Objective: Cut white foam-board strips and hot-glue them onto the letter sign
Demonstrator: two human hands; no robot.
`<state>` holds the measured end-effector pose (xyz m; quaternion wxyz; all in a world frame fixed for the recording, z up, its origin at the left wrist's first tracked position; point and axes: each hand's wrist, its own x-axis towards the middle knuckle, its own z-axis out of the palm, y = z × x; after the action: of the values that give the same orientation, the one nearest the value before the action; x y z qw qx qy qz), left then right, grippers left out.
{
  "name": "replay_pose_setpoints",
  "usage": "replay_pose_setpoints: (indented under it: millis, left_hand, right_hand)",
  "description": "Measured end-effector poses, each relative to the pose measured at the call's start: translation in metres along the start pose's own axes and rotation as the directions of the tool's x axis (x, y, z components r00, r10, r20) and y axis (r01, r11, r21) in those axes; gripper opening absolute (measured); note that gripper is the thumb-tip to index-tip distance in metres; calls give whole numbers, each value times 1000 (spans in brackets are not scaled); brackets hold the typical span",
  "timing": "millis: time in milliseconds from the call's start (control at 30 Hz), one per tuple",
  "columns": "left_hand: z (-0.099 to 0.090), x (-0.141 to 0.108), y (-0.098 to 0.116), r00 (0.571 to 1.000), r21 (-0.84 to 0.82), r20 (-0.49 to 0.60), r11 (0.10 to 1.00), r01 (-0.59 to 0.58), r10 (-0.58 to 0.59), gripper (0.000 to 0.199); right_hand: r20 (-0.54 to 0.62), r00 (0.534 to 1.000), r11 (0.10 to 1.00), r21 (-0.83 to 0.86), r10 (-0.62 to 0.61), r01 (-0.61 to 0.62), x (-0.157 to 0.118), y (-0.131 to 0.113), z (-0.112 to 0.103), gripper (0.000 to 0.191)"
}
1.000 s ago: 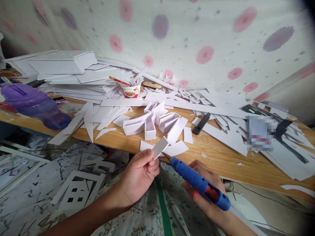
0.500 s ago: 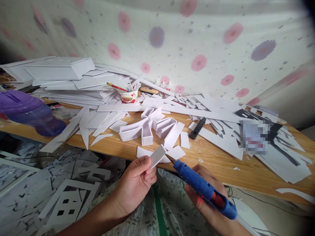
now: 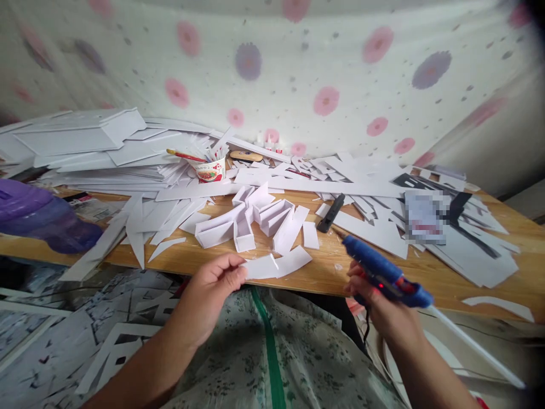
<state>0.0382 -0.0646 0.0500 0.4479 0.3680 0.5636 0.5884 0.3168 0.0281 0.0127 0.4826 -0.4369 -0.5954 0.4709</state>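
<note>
My left hand (image 3: 221, 281) is at the table's front edge, its thumb and fingers pinching the left end of a curved white strip (image 3: 293, 263). A thin upright white edge stands across the strip's middle. In my right hand (image 3: 370, 289) is a blue glue gun (image 3: 374, 264), its nozzle aimed up and left over the table and a long clear glue stick (image 3: 477, 346) coming out of its back. Beyond the strip sits a white star-like assembly of open-topped channels (image 3: 244, 224). A small white rectangle (image 3: 310, 235) lies to its right.
A black cutter (image 3: 331, 213) rests right of the assembly. Behind stands a paper cup (image 3: 210, 170) holding strips and a brush. White sheets (image 3: 80, 133) are stacked at the left, near a purple bottle (image 3: 46, 218). Scraps and black pieces (image 3: 472, 227) cover the right side of the wooden table (image 3: 468, 312).
The small white piece is no longer raised between my left fingers; that hand has moved down-left to the curved strip. My right hand has drawn the glue gun away to the right.
</note>
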Motion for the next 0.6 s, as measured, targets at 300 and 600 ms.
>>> replay_pose_setpoints:
  millis: [300,600]
  left_hand:
    - [24,69,50,768,695,512,341,-633,384,8]
    - [58,109,66,650,655,752,-19,-755,109,8]
  right_hand:
    - [-19,993,923,371,115,-100,19,20,-20,9]
    - [8,992,921,370,127,-121,17,18,-25,12]
